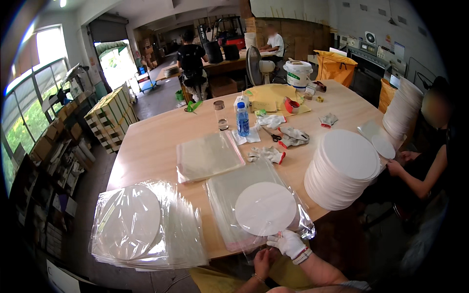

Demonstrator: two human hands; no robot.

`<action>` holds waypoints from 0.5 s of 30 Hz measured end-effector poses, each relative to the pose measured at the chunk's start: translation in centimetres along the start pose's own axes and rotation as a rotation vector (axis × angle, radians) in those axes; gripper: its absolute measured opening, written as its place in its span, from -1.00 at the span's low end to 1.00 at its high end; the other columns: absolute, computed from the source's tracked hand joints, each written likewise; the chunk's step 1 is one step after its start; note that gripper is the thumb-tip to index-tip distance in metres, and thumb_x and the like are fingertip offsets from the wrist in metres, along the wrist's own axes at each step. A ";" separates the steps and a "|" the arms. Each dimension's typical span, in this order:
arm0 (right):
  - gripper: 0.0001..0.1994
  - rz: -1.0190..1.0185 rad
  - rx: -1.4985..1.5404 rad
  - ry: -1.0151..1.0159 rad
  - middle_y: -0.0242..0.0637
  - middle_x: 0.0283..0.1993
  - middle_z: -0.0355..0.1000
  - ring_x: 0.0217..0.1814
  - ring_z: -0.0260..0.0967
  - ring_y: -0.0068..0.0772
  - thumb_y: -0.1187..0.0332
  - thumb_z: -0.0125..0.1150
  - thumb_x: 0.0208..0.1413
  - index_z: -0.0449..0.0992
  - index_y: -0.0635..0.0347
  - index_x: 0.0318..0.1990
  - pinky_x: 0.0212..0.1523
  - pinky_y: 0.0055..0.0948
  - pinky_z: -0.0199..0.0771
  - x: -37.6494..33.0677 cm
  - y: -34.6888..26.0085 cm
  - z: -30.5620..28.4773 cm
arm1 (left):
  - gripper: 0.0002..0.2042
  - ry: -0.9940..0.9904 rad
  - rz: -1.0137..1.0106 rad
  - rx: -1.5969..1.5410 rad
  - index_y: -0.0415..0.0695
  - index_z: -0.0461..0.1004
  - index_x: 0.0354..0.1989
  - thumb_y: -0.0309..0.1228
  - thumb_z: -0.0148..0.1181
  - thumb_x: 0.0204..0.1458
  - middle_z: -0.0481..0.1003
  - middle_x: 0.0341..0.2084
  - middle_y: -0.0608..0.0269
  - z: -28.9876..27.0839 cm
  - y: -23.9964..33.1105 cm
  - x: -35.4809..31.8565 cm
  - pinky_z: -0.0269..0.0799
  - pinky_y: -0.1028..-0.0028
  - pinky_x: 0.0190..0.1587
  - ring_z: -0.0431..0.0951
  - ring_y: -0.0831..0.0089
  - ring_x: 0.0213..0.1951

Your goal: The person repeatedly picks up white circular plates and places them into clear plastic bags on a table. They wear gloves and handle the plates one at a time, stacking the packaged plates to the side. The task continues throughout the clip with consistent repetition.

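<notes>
White-gloved right hand (289, 244): fingers part-open, likely steadying flat white round disc (265, 209) | bare left hand (263, 262): fingers curled, hold unclear

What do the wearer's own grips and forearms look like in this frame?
The right grip wears a white glove, with a light band at the wrist and a greyish sleeve higher up. The left grip is ungloved, with a thin bracelet at the wrist.

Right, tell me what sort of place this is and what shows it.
Probably a factory workshop or packing room: a tall stack of white discs and clear plastic bags on a worktable, with a red forklift behind.
</notes>
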State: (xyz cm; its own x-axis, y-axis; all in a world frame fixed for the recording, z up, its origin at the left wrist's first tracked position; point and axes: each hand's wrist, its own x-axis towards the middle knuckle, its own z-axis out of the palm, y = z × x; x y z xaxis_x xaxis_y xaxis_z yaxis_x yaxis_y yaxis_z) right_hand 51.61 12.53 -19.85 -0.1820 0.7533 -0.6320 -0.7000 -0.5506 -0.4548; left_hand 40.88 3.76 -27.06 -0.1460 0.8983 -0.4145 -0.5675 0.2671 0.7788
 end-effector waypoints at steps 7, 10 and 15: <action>-0.73 -0.016 0.173 -0.107 -0.01 -0.04 0.30 0.01 0.26 0.10 0.38 -0.20 0.12 0.25 0.33 -0.07 0.00 0.08 0.27 -1.7 -0.2 0.1 | -0.66 -0.110 -0.025 0.005 -0.24 0.25 -0.02 -0.34 0.07 0.08 0.44 -0.14 0.15 -1.1 1.1 -0.5 0.46 0.46 -0.22 0.49 0.41 -0.20; -0.70 0.036 0.056 -0.348 -0.01 -0.02 0.31 -0.03 0.32 0.03 0.40 -0.16 0.12 0.24 0.35 -0.01 -0.06 -0.01 0.35 -3.9 -1.1 -0.6 | -0.56 -0.155 0.027 0.106 -0.20 0.17 0.06 -0.28 0.09 0.06 0.40 -0.08 0.10 -2.0 3.1 -1.6 0.43 0.45 -0.18 0.46 0.33 -0.10; -0.80 -0.154 -0.887 -0.386 -0.23 -0.33 0.48 -0.38 0.46 -0.47 0.38 -0.03 0.13 0.43 0.33 -0.22 -0.42 -0.48 0.50 -9.6 -7.5 1.0 | -0.64 -0.073 -0.150 0.130 -0.22 0.27 -0.01 -0.21 -0.10 0.15 0.42 -0.07 0.14 -4.3 10.3 -2.1 0.41 0.51 -0.28 0.50 0.36 -0.16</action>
State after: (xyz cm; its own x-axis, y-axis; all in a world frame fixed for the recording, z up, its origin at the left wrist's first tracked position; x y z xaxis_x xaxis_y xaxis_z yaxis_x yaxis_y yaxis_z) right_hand 57.95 9.79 -9.79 -0.4565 0.8183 -0.3493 0.0096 -0.3880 -0.9216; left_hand 31.83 3.13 -20.20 -0.0057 0.8669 -0.4985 -0.4681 0.4382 0.7674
